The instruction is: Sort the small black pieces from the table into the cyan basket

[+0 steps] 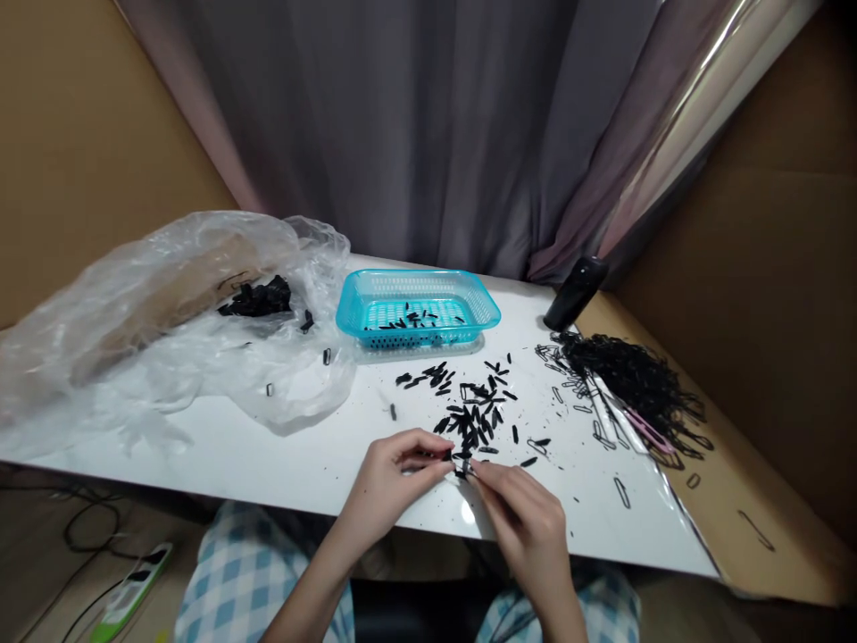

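Near the table's front edge, my left hand (400, 475) is closed, pinching a small black piece (447, 455) between thumb and fingertips. My right hand (526, 507) is closed just beside it, its thumb and fingertips pressed together at a tiny dark and pale item (463, 468) too small to name. The fingertips of both hands are a short gap apart. Right beyond them lies a loose pile of small, narrow black pieces (474, 421). A blue plastic basket (419, 338) stands behind the pile with several similar black pieces in it.
Crumpled clear plastic sheeting (167, 357) covers the table's left side, with a black bundle (258, 297) in it. At right lie a heap of black wire-like loops (633, 379), a pink-handled tool (649, 430) and a black cylinder (576, 293). Cardboard walls (750, 295) flank the table.
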The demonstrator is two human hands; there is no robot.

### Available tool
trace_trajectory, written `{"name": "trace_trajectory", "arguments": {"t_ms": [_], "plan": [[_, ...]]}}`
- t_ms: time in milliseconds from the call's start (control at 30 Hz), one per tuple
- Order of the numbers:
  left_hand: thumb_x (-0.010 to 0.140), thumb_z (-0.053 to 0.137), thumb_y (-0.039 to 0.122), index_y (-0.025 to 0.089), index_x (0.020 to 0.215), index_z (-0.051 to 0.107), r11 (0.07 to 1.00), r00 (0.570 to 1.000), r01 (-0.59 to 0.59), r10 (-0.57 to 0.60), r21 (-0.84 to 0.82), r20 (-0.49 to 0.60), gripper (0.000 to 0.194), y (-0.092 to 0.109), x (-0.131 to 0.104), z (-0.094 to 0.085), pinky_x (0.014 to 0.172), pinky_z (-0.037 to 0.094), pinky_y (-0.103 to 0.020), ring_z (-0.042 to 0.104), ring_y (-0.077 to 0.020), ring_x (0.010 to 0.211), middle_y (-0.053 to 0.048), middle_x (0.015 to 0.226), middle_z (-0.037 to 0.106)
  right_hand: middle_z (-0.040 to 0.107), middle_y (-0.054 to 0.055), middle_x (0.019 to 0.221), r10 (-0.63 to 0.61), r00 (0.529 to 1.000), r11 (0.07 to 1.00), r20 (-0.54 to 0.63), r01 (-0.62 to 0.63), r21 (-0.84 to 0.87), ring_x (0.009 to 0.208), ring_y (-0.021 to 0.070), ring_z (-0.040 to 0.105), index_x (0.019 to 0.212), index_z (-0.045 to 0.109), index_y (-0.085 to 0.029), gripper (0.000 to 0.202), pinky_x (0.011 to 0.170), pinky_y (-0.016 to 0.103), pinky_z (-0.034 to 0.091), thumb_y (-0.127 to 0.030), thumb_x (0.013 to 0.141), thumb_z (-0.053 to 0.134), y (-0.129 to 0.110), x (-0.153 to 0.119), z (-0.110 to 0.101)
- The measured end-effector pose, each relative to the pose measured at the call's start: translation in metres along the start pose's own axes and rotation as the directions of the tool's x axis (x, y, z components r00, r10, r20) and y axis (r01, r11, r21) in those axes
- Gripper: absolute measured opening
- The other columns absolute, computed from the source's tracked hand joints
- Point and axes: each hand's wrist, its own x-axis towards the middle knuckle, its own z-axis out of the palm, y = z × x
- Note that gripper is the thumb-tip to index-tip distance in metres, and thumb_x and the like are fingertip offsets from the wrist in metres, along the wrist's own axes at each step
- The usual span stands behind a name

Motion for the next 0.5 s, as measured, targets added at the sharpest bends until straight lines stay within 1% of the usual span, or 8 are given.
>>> {"name": "trace_trajectory", "arguments": {"t_ms": [167,300,500], "plan": [[0.079,0.075,0.022,0.018,0.091,0.074,1.0,0.999,0.008,-0.008,-0.017,0.036,0.013,-0.001,0.0003,-0.001,0.084,0.058,-0.025,0.072,-0.0201,0.093,-0.004,0.097,0.076,0.076,0.005,0.098,0.023,1.0,1.0,0.014,-0.023,-0.001,0.087,0.0196,0.071,0.108,0.067,-0.022,0.018,0.075,0.031,0.058,-0.013,0.094,0.059,-0.0008,0.002,-0.0004],[0.08,0.074,0.022,0.019,0.094,0.074,1.0,0.997,0.025,-0.025,0.009,0.076,0.014,0.0007,0.0007,-0.0012,0.081,0.057,-0.026,0.072,-0.0195,0.089,-0.004,0.094,0.076,0.076,0.005,0.097,0.024,1.0,1.0,0.012,-0.024,-0.002,0.086,0.0196,0.071,0.105,0.068,-0.022,0.016,0.075,0.03,0.058,-0.015,0.094,0.06,-0.0014,0.0022,-0.0007],[0.079,0.075,0.022,0.019,0.091,0.074,0.999,0.998,0.022,-0.023,0.027,0.051,0.013,0.0007,0.0005,0.0,0.08,0.057,-0.024,0.072,-0.019,0.088,-0.003,0.091,0.077,0.076,0.004,0.099,0.015,1.0,1.0,0.021,-0.015,0.012,0.088,0.0183,0.071,0.109,0.068,-0.023,0.018,0.077,0.029,0.058,-0.015,0.094,0.06,0.0011,0.0002,0.0]]}}
